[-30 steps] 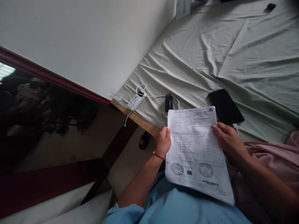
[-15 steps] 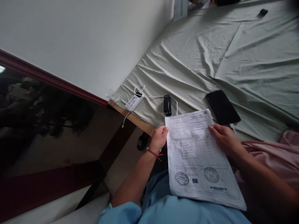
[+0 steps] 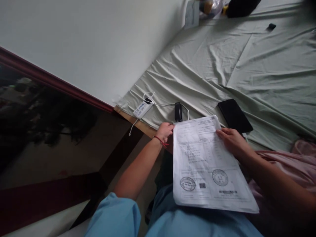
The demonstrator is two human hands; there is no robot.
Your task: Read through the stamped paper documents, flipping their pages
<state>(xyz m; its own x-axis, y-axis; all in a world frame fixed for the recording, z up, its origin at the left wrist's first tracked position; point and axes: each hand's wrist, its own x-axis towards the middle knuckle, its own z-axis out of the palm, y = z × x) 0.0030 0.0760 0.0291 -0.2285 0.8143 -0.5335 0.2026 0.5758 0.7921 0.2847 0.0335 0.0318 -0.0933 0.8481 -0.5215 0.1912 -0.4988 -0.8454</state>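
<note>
A stack of printed papers [image 3: 202, 164], bearing two round stamps and a barcode, leans over my lap. My left hand [image 3: 166, 131], with a red string at the wrist, pinches its upper left edge. On the opposite edge, my right hand [image 3: 232, 140] grips the papers with the thumb on top; its other fingers are partly hidden underneath. Just beyond the sheets' top edge lies a small black device [image 3: 178, 112]. A dark tablet or large phone [image 3: 235, 115] rests past my right hand, with a white cable at its near end.
A white power strip [image 3: 143, 109] with a cable [image 3: 163, 104] sits near the bed's corner, on a wrinkled pale sheet [image 3: 197, 75]. Pink cloth [image 3: 276, 161] lies at the right. A small black object [image 3: 272, 26] and a black bag [image 3: 242, 8] are farther back.
My left hand has moved up and slightly left along the papers' edge, nearer the top corner. The papers and my right hand have shifted slightly left. The view has tilted a little.
</note>
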